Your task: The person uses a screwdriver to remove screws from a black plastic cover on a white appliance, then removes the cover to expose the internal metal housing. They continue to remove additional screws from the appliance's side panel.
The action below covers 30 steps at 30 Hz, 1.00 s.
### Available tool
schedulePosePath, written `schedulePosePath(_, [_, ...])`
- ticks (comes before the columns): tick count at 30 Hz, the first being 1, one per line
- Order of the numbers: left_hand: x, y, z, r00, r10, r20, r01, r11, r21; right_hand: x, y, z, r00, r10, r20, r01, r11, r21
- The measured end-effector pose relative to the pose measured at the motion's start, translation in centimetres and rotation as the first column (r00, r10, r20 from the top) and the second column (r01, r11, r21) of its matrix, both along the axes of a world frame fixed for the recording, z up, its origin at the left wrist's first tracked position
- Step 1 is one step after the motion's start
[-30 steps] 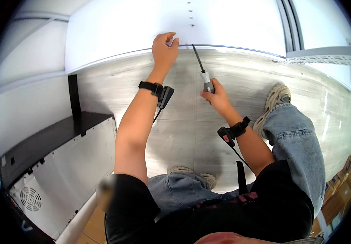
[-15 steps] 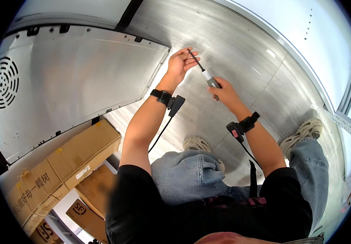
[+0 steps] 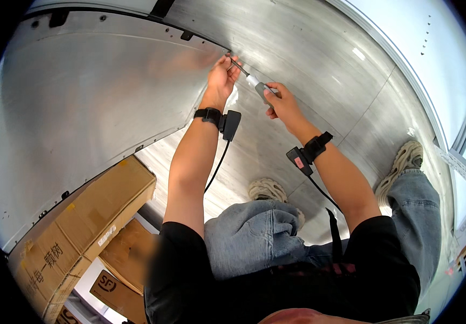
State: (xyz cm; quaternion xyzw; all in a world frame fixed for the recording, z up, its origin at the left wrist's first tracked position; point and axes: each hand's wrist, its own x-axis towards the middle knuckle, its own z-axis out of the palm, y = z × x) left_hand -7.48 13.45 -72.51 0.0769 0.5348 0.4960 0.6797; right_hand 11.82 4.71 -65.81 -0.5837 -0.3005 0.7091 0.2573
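My right hand (image 3: 283, 104) is wrapped around the grey and white handle of a screwdriver (image 3: 254, 82), whose dark shaft points up and to the left. At the shaft's tip is my left hand (image 3: 220, 81), its fingers bent in a pinch right beside the corner of a large metal panel (image 3: 114, 86). Whatever those fingertips hold is too small to make out. The panel stands on my left, with small holes and dark clips along its rim. Each wrist wears a black strap with a small cabled device.
A long cardboard box (image 3: 90, 216) lies below the panel at the left, with smaller brown cartons (image 3: 117, 289) under it. Grey wood-look floor (image 3: 319, 70) spreads ahead of me. A white panelled wall (image 3: 432, 70) bounds the right side. My shoes (image 3: 400, 167) stand on the floor.
Both hands and the screwdriver have moved left and slightly up, bringing the tip to the panel's corner. The view has shifted too, so the panel's round vent is mostly out of sight.
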Motion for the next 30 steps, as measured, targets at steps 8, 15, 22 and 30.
schedulePosePath(8, [1.5, 1.8, 0.7, 0.998, 0.006, -0.062, -0.006, 1.0, -0.009, 0.5, 0.7, -0.1, 0.989, -0.108, -0.102, 0.1, 0.992, -0.076])
schedulePosePath(15, [1.1, 2.6, 0.1, 0.998, 0.032, -0.057, -0.033, 0.999, -0.013, 0.5, 1.4, -0.6, 0.98, -0.123, -0.156, 0.104, 0.987, -0.125])
schedulePosePath(22, [0.6, 2.6, 0.8, 0.993, 0.061, -0.097, -0.065, 0.997, -0.036, 0.6, 2.9, -2.0, 0.955, -0.133, -0.265, 0.067, 0.968, -0.244])
schedulePosePath(30, [2.3, 2.5, 2.1, 0.959, 0.196, -0.205, -0.213, 0.975, -0.068, 0.4, 4.4, -3.7, 1.0, -0.019, -0.005, 0.019, 0.999, -0.044])
